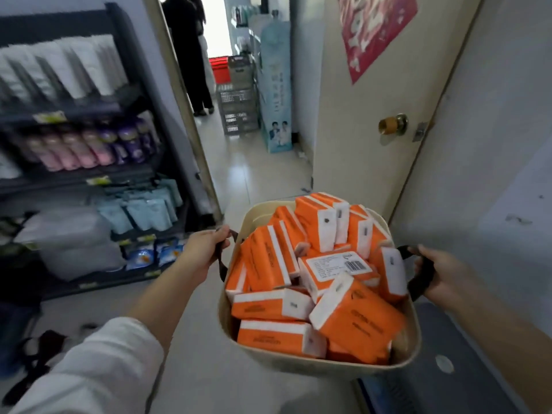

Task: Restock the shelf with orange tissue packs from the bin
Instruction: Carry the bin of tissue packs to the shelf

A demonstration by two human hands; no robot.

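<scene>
A beige bin hangs in front of me, held off the floor and heaped with several orange tissue packs with white ends. My left hand is closed around the bin's black left handle. My right hand grips the black right handle. The dark shelf unit stands to my left, stocked with white packs on top, pink and purple packs below, and blue pouches lower down.
An open doorway lies straight ahead, with a person standing beyond it beside stacked crates and a tall blue carton. The cream door with a brass knob is swung open on the right. Black straps lie on the floor at lower left.
</scene>
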